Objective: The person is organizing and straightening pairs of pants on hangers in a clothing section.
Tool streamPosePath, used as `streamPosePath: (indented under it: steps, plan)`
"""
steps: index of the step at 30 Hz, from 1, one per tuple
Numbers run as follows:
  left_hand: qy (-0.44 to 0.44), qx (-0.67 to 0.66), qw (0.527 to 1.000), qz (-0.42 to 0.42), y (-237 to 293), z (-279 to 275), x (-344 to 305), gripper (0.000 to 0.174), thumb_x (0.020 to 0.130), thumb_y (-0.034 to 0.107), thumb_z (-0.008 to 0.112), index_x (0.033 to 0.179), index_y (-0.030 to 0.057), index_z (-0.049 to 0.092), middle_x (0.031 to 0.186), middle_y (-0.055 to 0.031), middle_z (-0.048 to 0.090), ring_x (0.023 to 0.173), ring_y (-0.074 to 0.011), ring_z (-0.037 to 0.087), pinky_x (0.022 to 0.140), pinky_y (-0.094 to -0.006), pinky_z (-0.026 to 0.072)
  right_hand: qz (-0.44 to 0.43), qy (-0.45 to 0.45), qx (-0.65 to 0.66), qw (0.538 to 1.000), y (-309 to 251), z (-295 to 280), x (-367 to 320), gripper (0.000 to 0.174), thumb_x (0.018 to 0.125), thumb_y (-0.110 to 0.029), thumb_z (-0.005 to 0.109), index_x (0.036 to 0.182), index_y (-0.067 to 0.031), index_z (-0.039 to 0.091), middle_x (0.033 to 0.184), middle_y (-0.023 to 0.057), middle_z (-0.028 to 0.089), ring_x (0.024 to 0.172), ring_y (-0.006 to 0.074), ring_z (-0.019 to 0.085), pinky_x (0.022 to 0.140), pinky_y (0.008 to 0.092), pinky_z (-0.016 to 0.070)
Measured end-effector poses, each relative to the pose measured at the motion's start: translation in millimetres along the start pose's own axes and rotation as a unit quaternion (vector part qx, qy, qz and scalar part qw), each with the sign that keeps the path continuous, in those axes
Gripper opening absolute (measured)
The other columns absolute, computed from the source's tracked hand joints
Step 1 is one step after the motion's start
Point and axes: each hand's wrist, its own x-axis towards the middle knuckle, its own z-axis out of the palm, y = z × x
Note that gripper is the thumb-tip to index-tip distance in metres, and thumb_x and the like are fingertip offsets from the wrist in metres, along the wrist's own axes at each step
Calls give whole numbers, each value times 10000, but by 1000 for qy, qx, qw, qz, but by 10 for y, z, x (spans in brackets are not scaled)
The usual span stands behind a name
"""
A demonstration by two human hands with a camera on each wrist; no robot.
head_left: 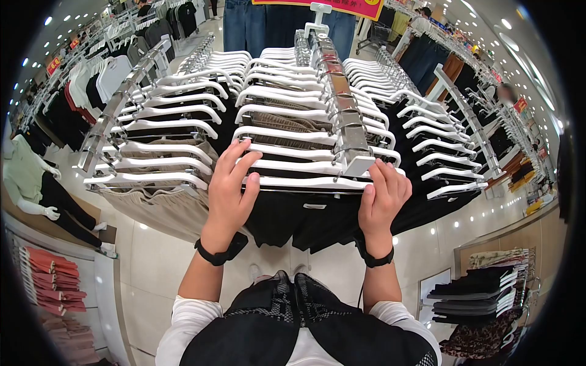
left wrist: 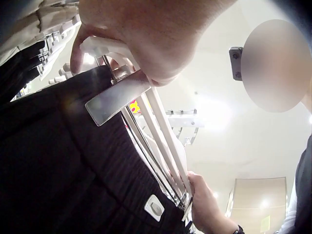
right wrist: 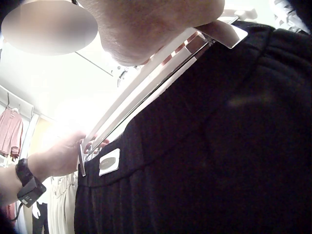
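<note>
My left hand [head_left: 232,180] grips the left ends of the front white hangers [head_left: 299,182], thumb in front and fingers over the top. At the other end, beside the rail's white end cap [head_left: 359,166], my right hand [head_left: 386,192] holds the same hangers. Black trousers [head_left: 281,213] with a small white label [head_left: 314,206] hang from the foremost one. In the left wrist view a metal clip [left wrist: 117,100] pinches their waistband just below my left hand. Another clip [right wrist: 234,35] shows under my right hand in the right wrist view. Part of my fingers is hidden behind the hangers.
The middle metal rail [head_left: 342,97] carries several more hangers behind. Side rails hold beige trousers [head_left: 165,204] on the left and black garments [head_left: 421,201] on the right. A mannequin [head_left: 36,177] stands at far left. Low racks hold pink clothes [head_left: 55,277] and folded dark garments [head_left: 470,296].
</note>
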Motion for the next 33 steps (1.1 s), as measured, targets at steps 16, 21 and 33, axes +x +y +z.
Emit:
streamPosePath:
  steps: [16, 21, 33]
  plan:
    - [-8, -2, 1000, -1, -5, -5, 7, 328, 930, 96, 582, 1242, 60, 676, 1412, -165, 592, 1359, -411, 528, 1111, -484, 442, 3, 3, 7, 1000, -10, -5, 6, 395, 945, -234, 548, 1279, -122, 728, 1254, 64, 675, 1193, 272, 580, 1090, 454, 319]
    - [-6, 0, 1000, 0, -10, 1, 3, 325, 927, 89, 583, 1237, 56, 675, 1412, -170, 591, 1360, -413, 527, 1112, -484, 441, 2, 3, 6, 1000, -6, -7, 7, 395, 945, -234, 549, 1279, -122, 728, 1255, 62, 674, 1188, 271, 582, 1088, 451, 321]
    - [-9, -3, 1000, 3, -19, 8, 2, 322, 933, 89, 578, 1238, 43, 671, 1419, -179, 586, 1365, -425, 520, 1114, -485, 437, 3, 4, 2, 1000, -4, -1, 4, 401, 960, -259, 528, 1283, -130, 727, 1255, 58, 680, 1190, 264, 581, 1094, 452, 319]
